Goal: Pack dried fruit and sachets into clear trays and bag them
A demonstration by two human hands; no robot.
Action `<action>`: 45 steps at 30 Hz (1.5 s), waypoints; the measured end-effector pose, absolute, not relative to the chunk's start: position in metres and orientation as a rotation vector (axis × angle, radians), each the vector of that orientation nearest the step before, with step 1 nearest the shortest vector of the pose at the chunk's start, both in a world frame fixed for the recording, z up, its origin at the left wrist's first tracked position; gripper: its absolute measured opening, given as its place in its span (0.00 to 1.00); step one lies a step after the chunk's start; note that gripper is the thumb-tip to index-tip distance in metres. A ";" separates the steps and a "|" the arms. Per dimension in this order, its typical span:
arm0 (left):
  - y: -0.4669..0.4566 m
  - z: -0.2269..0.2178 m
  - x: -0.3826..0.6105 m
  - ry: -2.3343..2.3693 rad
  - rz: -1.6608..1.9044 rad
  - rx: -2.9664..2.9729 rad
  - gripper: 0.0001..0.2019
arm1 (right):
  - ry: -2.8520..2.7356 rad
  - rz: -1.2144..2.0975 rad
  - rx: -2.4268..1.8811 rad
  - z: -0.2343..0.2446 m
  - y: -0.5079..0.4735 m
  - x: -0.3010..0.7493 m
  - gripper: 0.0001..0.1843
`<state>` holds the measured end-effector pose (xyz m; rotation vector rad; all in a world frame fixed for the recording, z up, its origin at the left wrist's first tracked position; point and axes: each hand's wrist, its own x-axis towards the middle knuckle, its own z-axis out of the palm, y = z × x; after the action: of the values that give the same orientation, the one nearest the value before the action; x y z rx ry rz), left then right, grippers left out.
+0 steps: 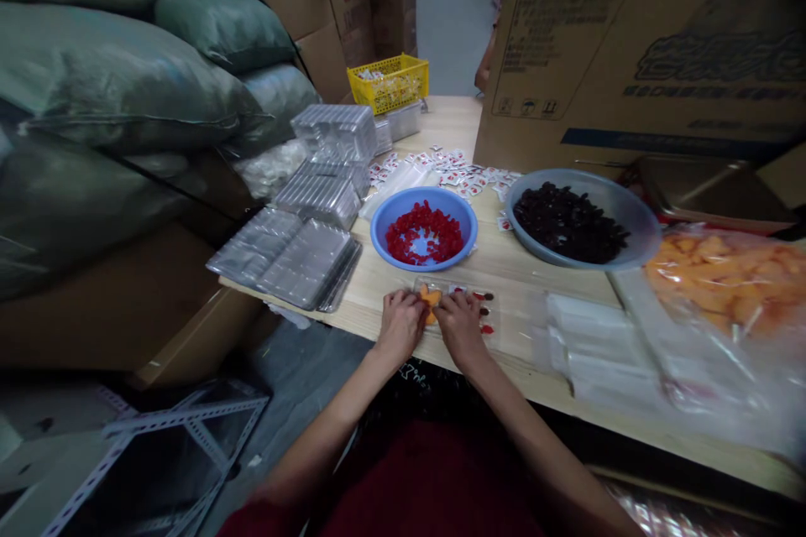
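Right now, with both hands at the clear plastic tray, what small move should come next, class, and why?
Probably settle the orange pieces into the clear plastic tray before letting go: the left hand and right hand are both at them, while red pieces and dark pieces lie towards the tray's right end. Fingers hide how well the orange ones sit.
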<state>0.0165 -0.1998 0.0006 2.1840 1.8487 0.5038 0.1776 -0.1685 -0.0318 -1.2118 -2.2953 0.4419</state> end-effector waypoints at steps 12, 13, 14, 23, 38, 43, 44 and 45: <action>-0.211 0.025 0.017 1.631 0.840 2.085 0.23 | -0.849 1.991 -1.019 0.019 -0.169 0.227 0.31; -0.208 0.029 -0.003 1.753 0.896 2.021 0.20 | -0.870 1.963 -1.038 0.018 -0.169 0.235 0.28; -0.205 0.034 -0.026 1.897 0.945 1.968 0.18 | -0.889 1.922 -1.065 0.015 -0.169 0.242 0.25; -0.177 0.055 -0.161 2.500 0.400 1.501 0.08 | -0.959 1.771 -1.260 -0.002 -0.173 0.241 0.26; -0.182 0.052 -0.156 2.494 0.353 1.515 0.10 | -0.968 1.765 -1.194 0.005 -0.192 0.243 0.24; -0.180 0.044 -0.155 2.518 0.337 1.511 0.10 | -0.970 1.780 -1.215 0.006 -0.197 0.240 0.23; -0.179 0.043 -0.154 2.527 0.332 1.512 0.11 | -0.972 1.783 -1.215 0.006 -0.197 0.239 0.23; -0.178 0.043 -0.153 2.534 0.327 1.515 0.11 | -0.975 1.784 -1.212 0.006 -0.197 0.239 0.23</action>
<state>-0.1527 -0.1780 0.0426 1.5146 2.5345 0.3266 0.2393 -0.1972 0.0057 -1.2118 -0.9746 1.7837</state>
